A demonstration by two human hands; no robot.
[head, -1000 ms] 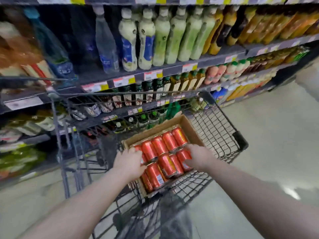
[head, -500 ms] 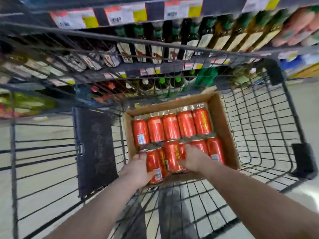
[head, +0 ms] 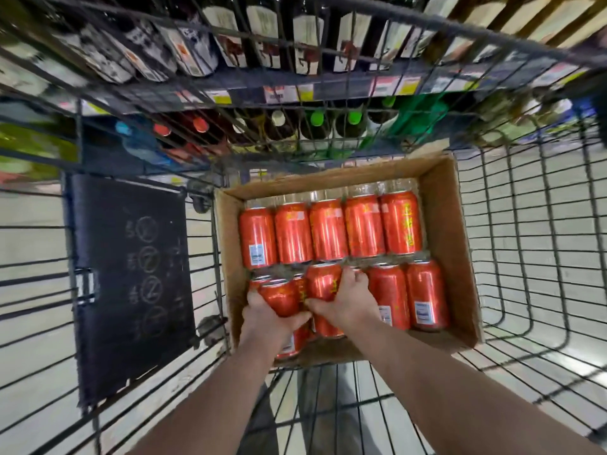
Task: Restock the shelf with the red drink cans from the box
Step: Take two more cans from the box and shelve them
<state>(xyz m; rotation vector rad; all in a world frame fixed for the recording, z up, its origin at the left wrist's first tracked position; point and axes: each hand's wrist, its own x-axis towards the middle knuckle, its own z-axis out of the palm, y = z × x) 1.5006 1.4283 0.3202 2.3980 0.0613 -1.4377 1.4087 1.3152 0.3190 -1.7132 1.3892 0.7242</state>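
An open cardboard box (head: pixel 450 231) lies in a wire shopping cart and holds several red drink cans (head: pixel 328 229) lying on their sides in two rows. My left hand (head: pixel 267 318) is wrapped around one red can (head: pixel 279 297) at the near left of the box, raised a little above its neighbours. My right hand (head: pixel 345 302) grips another red can (head: pixel 323 284) just to the right. The two hands touch each other. Beyond the cart stands the shelf (head: pixel 295 93) with rows of bottles.
The cart's wire basket (head: pixel 525 257) surrounds the box, with a dark flap panel (head: pixel 131 277) at the left. Shelf bottles with green, red and white caps (head: pixel 315 118) stand just past the cart's far wall. Pale floor shows through the wires.
The view has tipped down and closer over the box. Both hands have closed around cans in the near row, and the left one has lifted its can slightly.
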